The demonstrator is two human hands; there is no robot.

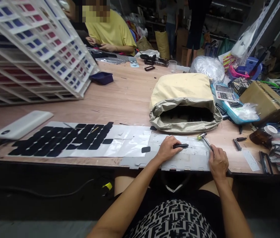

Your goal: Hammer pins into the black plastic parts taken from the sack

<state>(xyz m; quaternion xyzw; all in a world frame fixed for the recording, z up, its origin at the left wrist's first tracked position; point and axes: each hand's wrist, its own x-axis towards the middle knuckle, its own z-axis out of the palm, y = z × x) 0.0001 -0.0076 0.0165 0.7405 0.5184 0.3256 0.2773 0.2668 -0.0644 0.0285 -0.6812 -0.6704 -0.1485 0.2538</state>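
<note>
Tabletop [125, 89]: black piece [182, 145] partly inside pinched left grip [167, 148] (right grip [219, 162] closed round hammer [207, 143]).

Repeated capital F letters cover the black-and-grey patterned fabric top [174, 219]; other lettering seems too blurred to read.

A workshop, by its long worktable [127, 89], hammer [206, 142], sack [180, 86] and back shelves [225, 19].

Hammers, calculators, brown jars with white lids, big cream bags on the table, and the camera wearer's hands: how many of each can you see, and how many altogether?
Hammer: 1
Calculator: 1
Brown jar: 1
Cream bag: 1
Hands, left hand and right hand: 2
Total: 6
</note>
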